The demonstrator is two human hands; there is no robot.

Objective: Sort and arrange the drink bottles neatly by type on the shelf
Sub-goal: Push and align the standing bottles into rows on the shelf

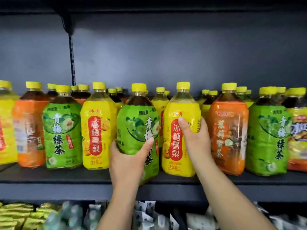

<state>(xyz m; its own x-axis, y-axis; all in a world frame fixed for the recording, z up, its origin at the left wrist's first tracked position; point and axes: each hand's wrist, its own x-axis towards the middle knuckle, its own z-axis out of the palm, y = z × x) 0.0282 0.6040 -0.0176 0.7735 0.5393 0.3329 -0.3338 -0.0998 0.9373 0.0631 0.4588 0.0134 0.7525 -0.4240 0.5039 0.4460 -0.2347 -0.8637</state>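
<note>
A row of large yellow-capped drink bottles stands mixed on the dark shelf [49,178]. My left hand [127,161] grips a green-label bottle [137,127] at its lower half; the bottle leans slightly and sits at the shelf's front edge. My right hand [194,138] wraps around the right side of a yellow-label bottle [179,130] just beside it, thumb on the front label. An orange-label bottle [228,135] stands right of that, then another green one [269,138]. To the left stand a yellow bottle [98,130], a green one [62,133] and an orange one [30,133].
More bottles of the same kinds fill the rows behind. A bottle with a different yellow-orange label [298,138] is at the far right. A slotted upright [72,60] runs up the back panel. Packaged snacks [21,214] lie on the shelf below.
</note>
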